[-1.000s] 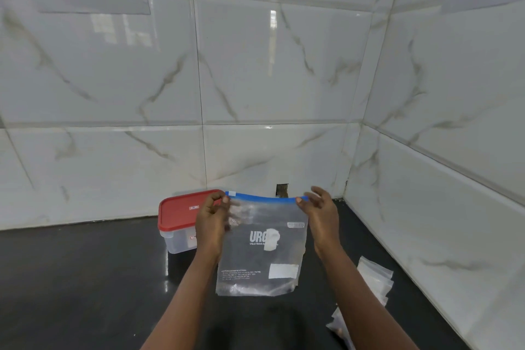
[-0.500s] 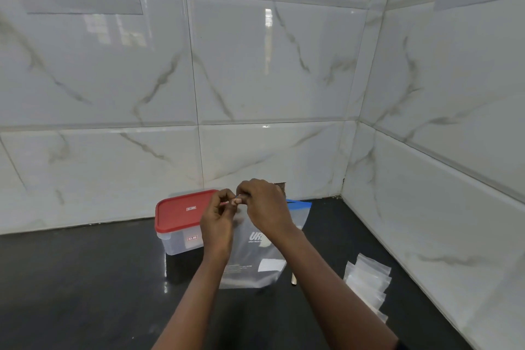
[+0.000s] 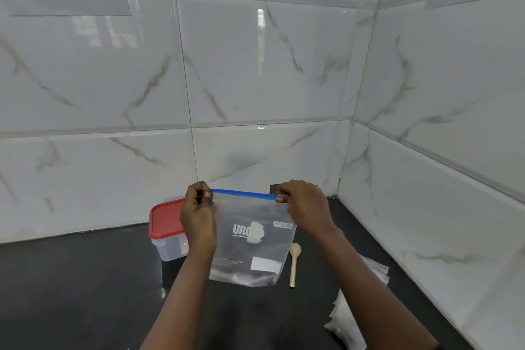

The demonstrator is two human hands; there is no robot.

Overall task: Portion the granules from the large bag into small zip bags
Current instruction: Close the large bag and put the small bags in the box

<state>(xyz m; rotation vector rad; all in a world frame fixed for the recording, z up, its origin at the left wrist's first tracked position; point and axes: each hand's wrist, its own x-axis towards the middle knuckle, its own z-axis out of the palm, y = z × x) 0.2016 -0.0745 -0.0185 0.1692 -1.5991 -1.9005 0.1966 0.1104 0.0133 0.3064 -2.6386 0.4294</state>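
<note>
The large bag [image 3: 250, 239] is held up at both top corners.
The right hand [image 3: 304, 207] has moved away from the left hand [image 3: 199, 216] to the right corner; both pinch the blue strip [image 3: 244, 194].

You get even, bright light; a white glare streak sits on the wall tiles [image 3: 260, 37], grout lines bow toward the edges, and the black countertop [image 3: 71, 293] gleams faintly.

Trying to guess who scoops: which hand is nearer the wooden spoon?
Right. The right hand pinches one top corner of the large bag, above the spoon; the left hand pinches the other corner, across the bag.
</note>
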